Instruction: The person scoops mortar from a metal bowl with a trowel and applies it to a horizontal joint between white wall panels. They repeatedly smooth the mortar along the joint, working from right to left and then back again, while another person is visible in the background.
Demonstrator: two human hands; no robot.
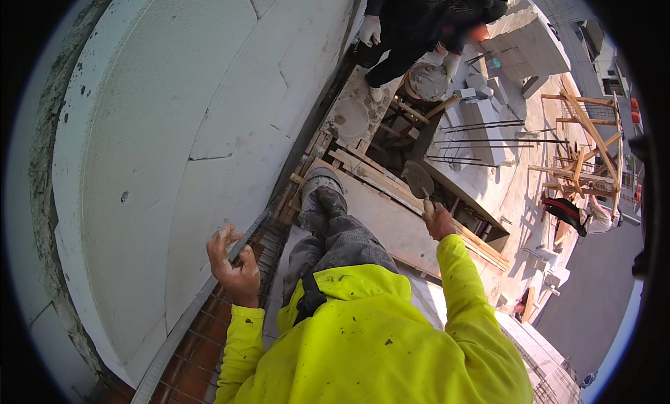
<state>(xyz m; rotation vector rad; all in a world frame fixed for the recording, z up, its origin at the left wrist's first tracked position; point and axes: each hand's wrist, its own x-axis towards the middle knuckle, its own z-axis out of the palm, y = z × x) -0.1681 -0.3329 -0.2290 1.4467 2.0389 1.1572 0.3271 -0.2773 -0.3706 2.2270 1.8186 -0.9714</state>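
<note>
My right hand [438, 221] is wrapped round the handle of a trowel [419, 179], whose rounded, mortar-smeared blade points away from me over the gap beside the planks. My left hand [233, 264], dusted with white, is held up near the pale block wall [230, 153] with its fingers curled but apart, and nothing shows in it. Both of my arms are in bright yellow sleeves. Ahead, a bucket of grey mortar [428, 81] stands by a co-worker's gloved hand [452, 65].
Wooden planks [377, 175] edge an opening ahead of my feet. Thin steel bars [481, 144] jut across the pale blocks [481, 125] at right. A co-worker in dark clothes [426, 20] stands at the far end. Wire mesh [202, 341] lies lower left; a timber frame [590, 146] stands far right.
</note>
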